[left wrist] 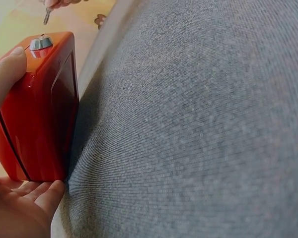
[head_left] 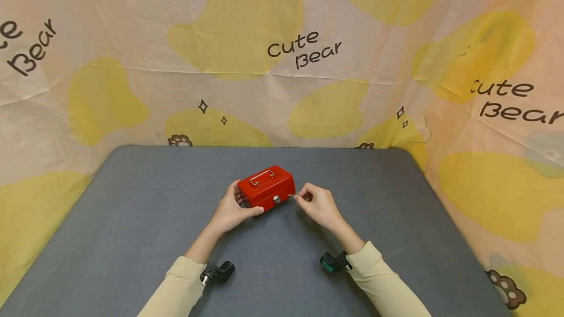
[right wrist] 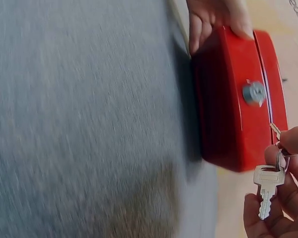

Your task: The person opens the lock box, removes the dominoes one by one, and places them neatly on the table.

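Observation:
A red cash box (head_left: 266,187) with a wire handle on its lid sits tilted on the grey table. My left hand (head_left: 232,209) grips its left end, the thumb on the front face and the fingers round the side. On the front, a round silver lock (right wrist: 254,93) shows its keyhole. My right hand (head_left: 318,204) pinches a small key (right wrist: 275,131) between thumb and finger, its blade pointing toward the box, apart from the lock. A second key (right wrist: 266,191) dangles from the same ring below the fingers.
The grey table (head_left: 132,238) reaches back to a cloth backdrop (head_left: 246,28) with yellow patches and printed lettering. A black wrist camera (head_left: 218,272) is strapped at the left sleeve, and another camera (head_left: 334,261) at the right.

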{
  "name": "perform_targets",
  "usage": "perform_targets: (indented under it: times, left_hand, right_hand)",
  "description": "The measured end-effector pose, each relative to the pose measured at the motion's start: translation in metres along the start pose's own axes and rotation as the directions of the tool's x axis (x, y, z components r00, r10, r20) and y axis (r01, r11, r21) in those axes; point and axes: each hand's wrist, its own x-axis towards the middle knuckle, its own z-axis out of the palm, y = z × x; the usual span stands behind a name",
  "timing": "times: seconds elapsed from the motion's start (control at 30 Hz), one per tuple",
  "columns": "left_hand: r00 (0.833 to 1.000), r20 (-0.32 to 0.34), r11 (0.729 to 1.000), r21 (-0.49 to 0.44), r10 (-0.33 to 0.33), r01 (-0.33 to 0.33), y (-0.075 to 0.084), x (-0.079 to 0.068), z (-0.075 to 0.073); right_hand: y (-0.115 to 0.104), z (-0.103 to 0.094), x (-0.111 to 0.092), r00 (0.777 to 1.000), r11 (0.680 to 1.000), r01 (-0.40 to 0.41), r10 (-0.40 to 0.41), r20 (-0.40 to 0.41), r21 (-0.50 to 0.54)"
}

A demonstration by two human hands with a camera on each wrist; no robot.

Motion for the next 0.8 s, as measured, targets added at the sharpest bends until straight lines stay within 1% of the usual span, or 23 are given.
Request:
perform_targets:
  times: [0.3,0.47,0.63,0.8]
  left_hand:
    - [1.000,-0.018,1.000,-0.001,0.000,0.000,0.000,0.000,0.001]
    - [1.000,-0.024,1.000,-0.002,0.014,-0.014,0.001,0.000,0.002]
    - [0.999,-0.028,1.000,-0.003,0.022,-0.022,0.000,0.000,0.002]
    - [0.999,-0.040,1.000,-0.002,0.021,-0.021,0.000,-0.001,0.003]
  right_hand:
    - [-0.012,0.014,-0.001,0.998,0.998,0.059,-0.059,0.005,0.007]
    - [-0.015,0.018,-0.001,0.998,0.998,0.056,-0.056,-0.003,0.007]
    - [-0.018,0.020,-0.002,0.998,0.999,0.052,-0.052,-0.031,0.001]
    - [-0.021,0.021,-0.003,0.997,0.998,0.050,-0.052,-0.064,-0.038]
